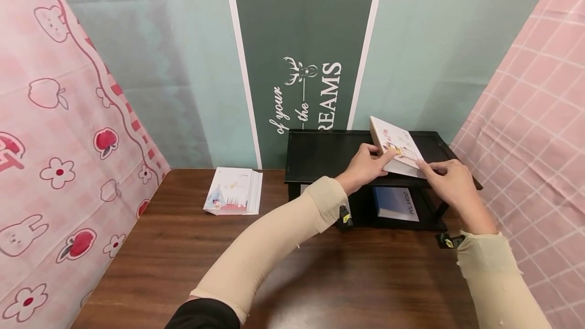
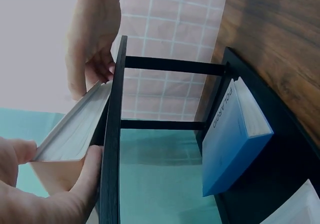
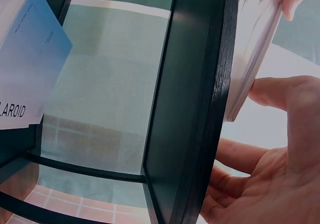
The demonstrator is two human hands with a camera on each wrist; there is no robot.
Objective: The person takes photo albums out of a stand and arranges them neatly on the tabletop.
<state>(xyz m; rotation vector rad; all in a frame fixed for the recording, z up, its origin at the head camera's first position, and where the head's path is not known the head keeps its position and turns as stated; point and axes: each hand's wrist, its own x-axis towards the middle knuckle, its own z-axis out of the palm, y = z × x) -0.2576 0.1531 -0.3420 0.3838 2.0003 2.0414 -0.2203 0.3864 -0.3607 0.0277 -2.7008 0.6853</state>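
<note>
A white book (image 1: 396, 138) with a small colourful drawing on its cover lies tilted over the right part of the black shelf's top board (image 1: 326, 154). My left hand (image 1: 365, 166) grips its left side, thumb on the cover and fingers underneath. At its near right corner, my right hand (image 1: 452, 184) has the thumb against the book's edge and the other fingers curled by the board's front edge. The page edges of the book (image 2: 82, 126) face the left wrist camera. Below, a blue and white book marked POLAROID (image 1: 396, 203) rests on the lower board.
On the wooden table (image 1: 151, 248) to the left lies a stack of white illustrated books or cards (image 1: 233, 192). A green printed cloth (image 1: 301, 24) hangs behind the shelf. Pink patterned cloths (image 1: 539, 131) flank the table on both sides.
</note>
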